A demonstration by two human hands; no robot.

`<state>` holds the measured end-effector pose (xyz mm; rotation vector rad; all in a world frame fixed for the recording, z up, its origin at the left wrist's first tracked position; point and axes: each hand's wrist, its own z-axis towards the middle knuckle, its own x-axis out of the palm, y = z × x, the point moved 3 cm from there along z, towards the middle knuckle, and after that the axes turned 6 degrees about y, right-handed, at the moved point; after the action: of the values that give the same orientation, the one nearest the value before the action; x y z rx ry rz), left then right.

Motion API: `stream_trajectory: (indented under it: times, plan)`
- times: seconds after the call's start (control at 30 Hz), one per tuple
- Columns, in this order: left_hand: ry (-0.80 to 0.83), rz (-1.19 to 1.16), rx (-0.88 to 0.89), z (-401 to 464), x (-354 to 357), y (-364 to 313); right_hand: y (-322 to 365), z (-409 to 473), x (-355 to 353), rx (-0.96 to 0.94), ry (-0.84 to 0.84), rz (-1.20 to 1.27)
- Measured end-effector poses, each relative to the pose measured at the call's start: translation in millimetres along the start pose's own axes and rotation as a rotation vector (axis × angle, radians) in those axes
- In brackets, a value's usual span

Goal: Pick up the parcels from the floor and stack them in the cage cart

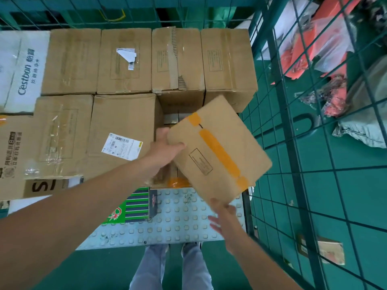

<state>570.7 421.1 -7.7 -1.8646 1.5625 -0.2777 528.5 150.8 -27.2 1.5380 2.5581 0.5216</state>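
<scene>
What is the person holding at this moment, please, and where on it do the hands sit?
A cardboard box with orange tape. The left hand grips its upper-left corner, thumb on top; the right hand supports its near bottom corner.

I see the cart's studded grey floor (178, 225), brown boxes (123, 130) stacked on it, a green striped carton (129, 208) beside them

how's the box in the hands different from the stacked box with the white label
The held box is tilted and off the stack, gripped by the left hand with the right hand under its near corner; the labelled box lies flat in the stack. The held box has orange tape, the labelled box a white barcode label instead. The held box looks smaller. Both are brown cardboard.
</scene>
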Motion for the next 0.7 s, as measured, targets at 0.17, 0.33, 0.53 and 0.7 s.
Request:
stream_trajectory:
  times: [0.17,0.33,0.53,0.7]
  plan:
    - [-0.116,0.24,0.117,17.5,-24.4,-50.7,10.3,-7.4,59.7,-0.079,0.244,-0.358]
    - [0.121,0.62,0.073,14.6,-2.6,-12.5,50.1,25.2,9.5,-0.168,-0.068,-0.18]
    - [0.147,0.971,0.16,12.7,16.2,11.7,65.1,29.0,-43.5,-0.111,-0.24,0.046]
    - [0.248,1.388,0.387,-2.3,29.6,39.9,85.8,53.3,-8.0,-0.197,-0.128,-0.027]
